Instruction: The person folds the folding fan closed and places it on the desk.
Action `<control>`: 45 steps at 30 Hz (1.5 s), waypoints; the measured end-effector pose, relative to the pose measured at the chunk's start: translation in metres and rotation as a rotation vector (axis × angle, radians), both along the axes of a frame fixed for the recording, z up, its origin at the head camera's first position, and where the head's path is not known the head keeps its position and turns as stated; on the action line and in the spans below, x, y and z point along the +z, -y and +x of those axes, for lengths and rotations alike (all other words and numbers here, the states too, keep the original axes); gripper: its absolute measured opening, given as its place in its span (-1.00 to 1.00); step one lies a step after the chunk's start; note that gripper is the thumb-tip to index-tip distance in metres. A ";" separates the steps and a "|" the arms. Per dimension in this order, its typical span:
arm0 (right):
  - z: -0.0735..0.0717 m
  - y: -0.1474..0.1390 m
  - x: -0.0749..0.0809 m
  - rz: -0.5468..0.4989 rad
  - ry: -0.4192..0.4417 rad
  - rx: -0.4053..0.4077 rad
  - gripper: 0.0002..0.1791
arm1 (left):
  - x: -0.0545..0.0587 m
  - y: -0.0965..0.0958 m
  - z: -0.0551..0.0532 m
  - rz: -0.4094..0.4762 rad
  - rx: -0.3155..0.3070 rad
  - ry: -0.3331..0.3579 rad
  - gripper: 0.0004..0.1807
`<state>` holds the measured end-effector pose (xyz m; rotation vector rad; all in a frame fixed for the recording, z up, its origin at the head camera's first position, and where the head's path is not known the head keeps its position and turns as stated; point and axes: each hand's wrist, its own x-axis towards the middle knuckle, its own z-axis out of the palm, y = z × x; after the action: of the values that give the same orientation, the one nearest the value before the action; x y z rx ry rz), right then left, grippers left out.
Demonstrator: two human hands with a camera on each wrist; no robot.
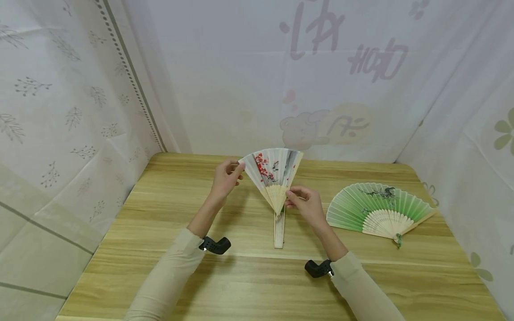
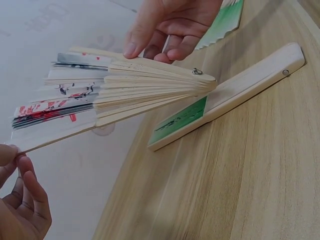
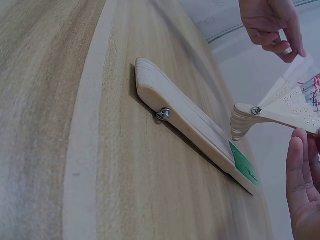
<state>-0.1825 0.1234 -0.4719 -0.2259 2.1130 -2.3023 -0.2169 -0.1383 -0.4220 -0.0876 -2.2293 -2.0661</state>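
Note:
A white folding fan [image 1: 268, 167] with red blossoms, partly spread, is held up above the table between both hands. My left hand [image 1: 227, 179] pinches its upper left corner between thumb and fingers. The right hand [image 1: 307, 204] pinches the outer rib on the other side, lower down near the bare wooden sticks. Below it lies a folded fan [image 2: 235, 95] with pale wooden ribs and a strip of green cloth, flat on the wood. In the right wrist view, a metal rivet shows at the pivot of the white fan [image 3: 290, 107].
An open green folding fan [image 1: 349, 207] with a green tassel lies at the right of the wooden table [image 1: 152, 232]. White printed cloth [image 1: 221, 89] hangs behind the table and along both sides. A black wrist camera [image 1: 217, 245] sits on each forearm.

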 end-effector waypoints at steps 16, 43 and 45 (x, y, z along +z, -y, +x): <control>0.000 0.001 -0.001 0.025 -0.007 -0.001 -0.80 | -0.002 -0.005 -0.001 0.011 0.009 -0.006 -0.81; 0.000 0.003 0.000 0.041 0.056 0.034 -0.75 | 0.001 -0.015 -0.005 0.005 -0.018 -0.008 -0.71; 0.000 0.003 0.000 0.047 0.051 0.030 -0.75 | 0.001 -0.016 -0.005 0.013 -0.019 -0.011 -0.74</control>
<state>-0.1827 0.1203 -0.4721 -0.1947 2.1212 -2.2151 -0.2216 -0.1225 -0.4209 -0.1190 -2.2169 -2.0845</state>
